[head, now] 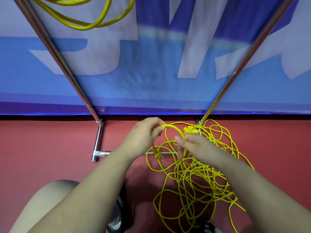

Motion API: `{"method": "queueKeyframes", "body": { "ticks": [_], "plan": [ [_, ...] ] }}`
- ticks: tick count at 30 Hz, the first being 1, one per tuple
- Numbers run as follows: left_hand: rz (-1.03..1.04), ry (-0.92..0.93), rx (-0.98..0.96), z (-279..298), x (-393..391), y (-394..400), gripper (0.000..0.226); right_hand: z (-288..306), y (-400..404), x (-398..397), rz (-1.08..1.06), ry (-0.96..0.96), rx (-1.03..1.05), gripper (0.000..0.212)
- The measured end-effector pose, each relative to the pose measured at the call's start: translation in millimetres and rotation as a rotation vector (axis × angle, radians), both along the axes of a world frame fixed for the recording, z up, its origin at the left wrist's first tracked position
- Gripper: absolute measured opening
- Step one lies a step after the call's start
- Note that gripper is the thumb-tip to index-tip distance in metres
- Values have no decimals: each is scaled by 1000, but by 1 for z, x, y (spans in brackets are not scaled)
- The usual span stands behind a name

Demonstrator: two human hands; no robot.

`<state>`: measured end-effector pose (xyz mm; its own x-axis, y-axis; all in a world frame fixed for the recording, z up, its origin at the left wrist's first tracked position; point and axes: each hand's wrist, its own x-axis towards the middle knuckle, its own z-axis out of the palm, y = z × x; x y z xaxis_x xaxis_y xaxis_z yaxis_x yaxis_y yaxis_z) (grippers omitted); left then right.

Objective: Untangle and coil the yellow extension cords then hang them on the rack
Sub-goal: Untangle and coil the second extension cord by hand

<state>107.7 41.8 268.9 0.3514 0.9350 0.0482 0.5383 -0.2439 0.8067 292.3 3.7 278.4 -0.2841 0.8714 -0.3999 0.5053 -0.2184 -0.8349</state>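
Observation:
A tangled yellow extension cord (198, 179) lies in loose loops on the red floor, right of centre. My left hand (144, 133) grips the cord near its end, and the yellow plug (158, 155) dangles below that hand. My right hand (190, 145) pinches the same strand a short way along, so a small arch of cord spans between the hands. A yellow socket block (191, 130) lies by the rack's right foot. Another coiled yellow cord (87, 22) hangs at the top left. The metal rack (67, 68) stands in front of me.
The rack's two chrome uprights slant up from the floor, and its base bar (98, 143) lies on the red floor. A blue and white banner (151, 73) hangs behind the rack. My knee (47, 197) and a shoe (117, 216) show at the bottom.

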Motion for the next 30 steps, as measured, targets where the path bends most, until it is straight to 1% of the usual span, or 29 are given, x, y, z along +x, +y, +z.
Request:
{"method": "queueKeyframes", "body": {
  "ticks": [1, 4, 5, 7, 9, 11, 13, 16, 20, 21, 23, 25, 26, 27, 29, 30],
  "plan": [
    [43, -26, 4, 2, -4, 2, 7, -3, -3, 0, 39, 18, -31, 32],
    [131, -83, -14, 4, -15, -2, 10, -12, -11, 3, 118, 86, -19, 10],
    [162, -90, -18, 4, -19, -6, 13, -13, -12, 5, 117, 76, 7, 10],
    [238, -101, -21, 8, -25, -17, 20, -11, -18, 7, 96, 7, 80, 18],
    [321, -125, -31, 16, -32, -24, 23, 1, -23, 5, 58, -67, 181, 25],
    [363, -93, -26, 30, -38, -31, 22, 19, -28, -3, 30, -53, 253, 27],
    [367, -32, 2, 44, -46, -39, 14, 36, -37, -13, 5, 9, 274, 22],
    [353, 53, 29, 61, -62, -55, 7, 49, -57, -28, -32, 153, 254, 23],
    [331, 152, 18, 63, -76, -73, 7, 44, -77, -41, -117, 273, 151, 20],
    [346, 153, 5, 60, -79, -78, 6, 43, -79, -46, -133, 300, 117, 20],
    [401, 125, -31, 48, -86, -93, 11, 45, -81, -60, -137, 319, 86, 20],
    [462, 57, -102, 35, -92, -105, 15, 48, -81, -74, -122, 330, 82, 19],
    [489, 11, -145, 30, -92, -110, 13, 49, -82, -81, -129, 338, 76, 20],
    [505, -35, -192, 26, -91, -114, 19, 50, -83, -88, -150, 351, 67, 21],
    [475, -91, -273, 21, -85, -120, 53, 47, -86, -99, -242, 406, 31, 19],
    [427, -91, -316, 19, -80, -124, 62, 44, -88, -103, -310, 457, -3, 16]
  ]
}}
